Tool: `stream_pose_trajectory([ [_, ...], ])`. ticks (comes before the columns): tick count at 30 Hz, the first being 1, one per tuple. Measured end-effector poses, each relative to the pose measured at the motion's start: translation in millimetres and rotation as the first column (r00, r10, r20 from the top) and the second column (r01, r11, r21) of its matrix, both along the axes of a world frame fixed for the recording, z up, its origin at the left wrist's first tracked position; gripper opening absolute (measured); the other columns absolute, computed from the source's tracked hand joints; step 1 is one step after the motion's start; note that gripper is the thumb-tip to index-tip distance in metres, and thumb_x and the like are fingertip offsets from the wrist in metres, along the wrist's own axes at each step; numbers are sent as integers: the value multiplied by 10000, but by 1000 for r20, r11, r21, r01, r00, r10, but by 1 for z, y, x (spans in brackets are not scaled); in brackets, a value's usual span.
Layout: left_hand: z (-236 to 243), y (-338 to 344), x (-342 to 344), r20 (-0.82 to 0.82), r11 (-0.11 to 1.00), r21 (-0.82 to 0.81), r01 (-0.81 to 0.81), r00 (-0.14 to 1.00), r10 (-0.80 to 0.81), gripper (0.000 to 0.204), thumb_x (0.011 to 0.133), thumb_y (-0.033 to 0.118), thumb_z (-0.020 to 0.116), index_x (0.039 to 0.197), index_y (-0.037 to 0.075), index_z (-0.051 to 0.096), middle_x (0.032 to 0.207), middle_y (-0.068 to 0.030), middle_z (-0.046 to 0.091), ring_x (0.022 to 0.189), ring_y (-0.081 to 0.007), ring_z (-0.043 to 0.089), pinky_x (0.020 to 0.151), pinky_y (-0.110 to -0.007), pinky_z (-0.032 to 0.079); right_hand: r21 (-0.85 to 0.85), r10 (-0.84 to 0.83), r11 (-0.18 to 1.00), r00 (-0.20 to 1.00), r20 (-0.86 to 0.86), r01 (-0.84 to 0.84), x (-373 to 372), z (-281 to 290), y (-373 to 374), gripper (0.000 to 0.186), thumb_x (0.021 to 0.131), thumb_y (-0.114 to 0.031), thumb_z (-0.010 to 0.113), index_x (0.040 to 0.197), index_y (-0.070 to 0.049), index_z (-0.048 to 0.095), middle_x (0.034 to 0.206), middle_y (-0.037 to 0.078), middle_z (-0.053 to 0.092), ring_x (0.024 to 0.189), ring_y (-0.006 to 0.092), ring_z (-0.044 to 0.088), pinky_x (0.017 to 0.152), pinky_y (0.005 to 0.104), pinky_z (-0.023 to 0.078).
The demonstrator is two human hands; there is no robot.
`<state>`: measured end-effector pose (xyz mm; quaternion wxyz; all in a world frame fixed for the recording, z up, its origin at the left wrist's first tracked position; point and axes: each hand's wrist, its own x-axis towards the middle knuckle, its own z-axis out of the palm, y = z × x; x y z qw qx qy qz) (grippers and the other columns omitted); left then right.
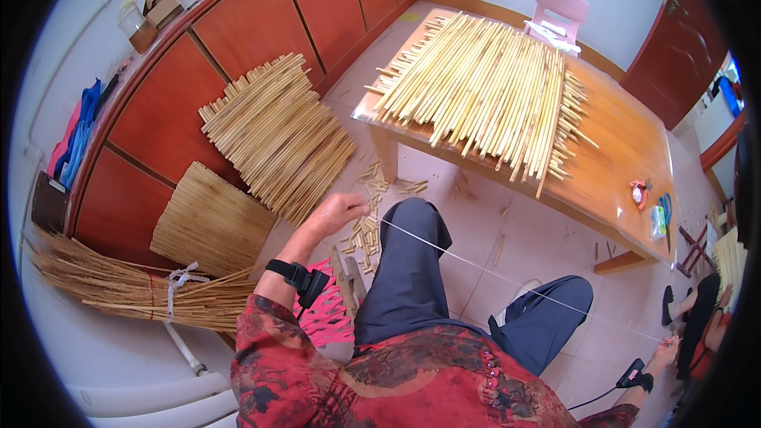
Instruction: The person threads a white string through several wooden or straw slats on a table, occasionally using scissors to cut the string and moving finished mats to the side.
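String (pixel 491 273) stretches above our lap from our left hand (pixel 345 210) to our right hand (pixel 664 351), the two hands well apart. Starting with the biggest things, the worktop (pixel 626 131) stands beyond it, bearing a broad layer of sticks (pixel 483 83); to manage the stretch well, we should give our arms full room and let the line swing clear of those jutting ends. Next come our trousers (pixel 404 285), whose knees the string crosses in this view; we cannot tell whether it touches them, so we do best to lift it slightly and avoid rubbing. Below, cut stubs (pixel 369 246) are scattered on the floor (pixel 476 230), where a slack loop could snag.

At the hands, we judge that an even pull from both sides works better than a jerk. Our left hand is curled into a loose fist and seems clamped on the string. Our right hand, small near the rim of the picture, looks pinched on the far part, though its fingertips are hard to make out.

As for looks, the string is one long pale line, nearly straight and seemingly taut; any slight curve may come from the lens. It is white and very thin, fading toward the right. We see no knot along it, and whether it is twisted or a single strand is too fine to tell.
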<state>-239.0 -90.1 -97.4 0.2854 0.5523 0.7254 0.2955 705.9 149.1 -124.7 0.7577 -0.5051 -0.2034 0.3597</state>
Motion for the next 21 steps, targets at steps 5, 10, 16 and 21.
stream_pose_trajectory([
  [5, -22, -9, -14, -67, 994, -105, -21, 998, 14, 193, 784, 198, 547, 809, 11, 588, 660, -143, 545, 625, -226, 521, 596, -315, 416, -45, -76, 996, 988, 133, 83, -37, 6, -13, 177, 828, -167, 504, 910, -27, 575, 675, -7, 493, 460, 58, 369, 425, 181, 333],
  [10, -39, 10, -18, -97, 994, -48, -102, 990, 97, 238, 793, 211, 541, 889, 1, 595, 763, -129, 600, 767, -221, 587, 651, -293, 447, -236, 119, 970, 747, 654, 52, -195, 36, -18, 235, 837, -267, 493, 979, -98, 572, 681, -21, 482, 461, 38, 364, 375, 164, 296],
  [16, -19, 97, 12, 926, 845, -12, -534, 312, 210, 474, 854, 256, 495, 1164, -81, 374, 1138, -210, 481, 1028, -280, 501, 840, -357, 430, -410, 621, 752, 346, 704, -516, -414, 40, -65, 97, 823, -149, 522, 848, -64, 564, 672, -6, 506, 495, 40, 427, 407, 177, 336],
  [21, -18, 157, 39, 948, 817, -131, -561, 170, 269, 478, 859, 235, 483, 1185, -81, 336, 1182, -237, 427, 1091, -323, 441, 871, -393, 405, -441, 609, 729, 204, 766, -524, -434, 4, -68, 89, 787, -97, 527, 815, -23, 567, 669, 90, 545, 541, 178, 516, 501, 273, 418],
])
